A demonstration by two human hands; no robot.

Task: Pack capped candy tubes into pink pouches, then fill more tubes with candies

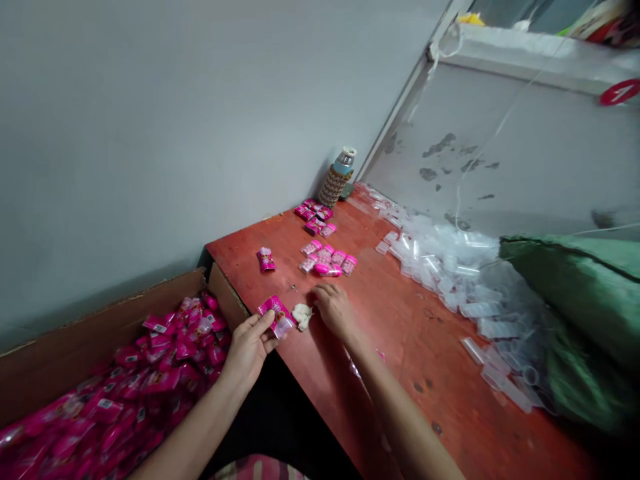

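Note:
My left hand is closed on a pink printed packet with a clear end, held between thumb and fingers over the table's near edge. My right hand rests low over the red table, fingers loosely bent and slightly apart, with nothing visible in them; its underside is hidden. Close to its fingertips lies a crumpled white lump. Just beyond are several small clear containers of pink beads with pink caps. Another pink packet stands farther left.
At left, a cardboard box holds many pink packets. More pink packets lie by a bottle in a knitted cover at the back corner. Clear plastic sleeves heap along the right, beside a green sack. Walls bound the table.

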